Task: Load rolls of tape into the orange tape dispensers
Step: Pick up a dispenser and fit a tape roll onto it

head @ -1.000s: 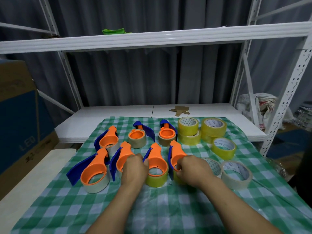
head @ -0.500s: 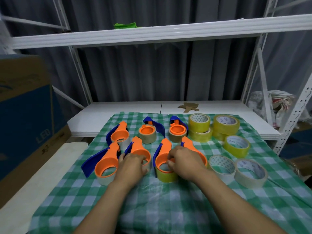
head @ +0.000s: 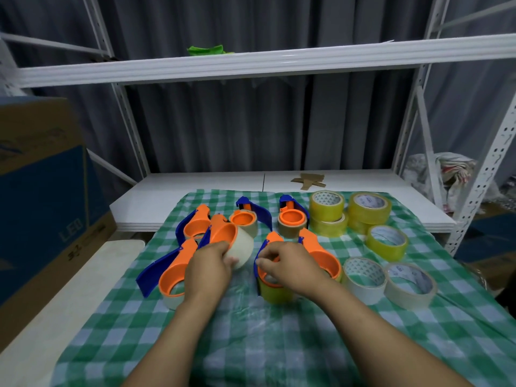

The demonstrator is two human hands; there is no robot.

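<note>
Several orange tape dispensers with blue blades lie on a green checked cloth point(head: 273, 331). My left hand point(head: 208, 270) grips one dispenser point(head: 226, 236) loaded with a whitish roll and holds it tilted up off the cloth. My right hand point(head: 287, 266) rests with curled fingers on the orange top of a dispenser point(head: 272, 283) that holds a yellow roll. Another dispenser point(head: 324, 255) lies just right of it. Loose yellow rolls point(head: 326, 208) are stacked at the back right, and two whitish rolls point(head: 363, 275) lie at the right.
A blue and brown cardboard box point(head: 42, 191) stands at the left beside a pale board point(head: 64, 297). A white rack shelf point(head: 251, 65) spans overhead, with its upright post point(head: 485, 180) at the right. Cardboard scraps point(head: 307, 180) lie behind the cloth.
My left hand has lifted and tilted its dispenser with the whitish roll off the cloth. My right hand has shifted left onto the dispenser with the yellow roll.
</note>
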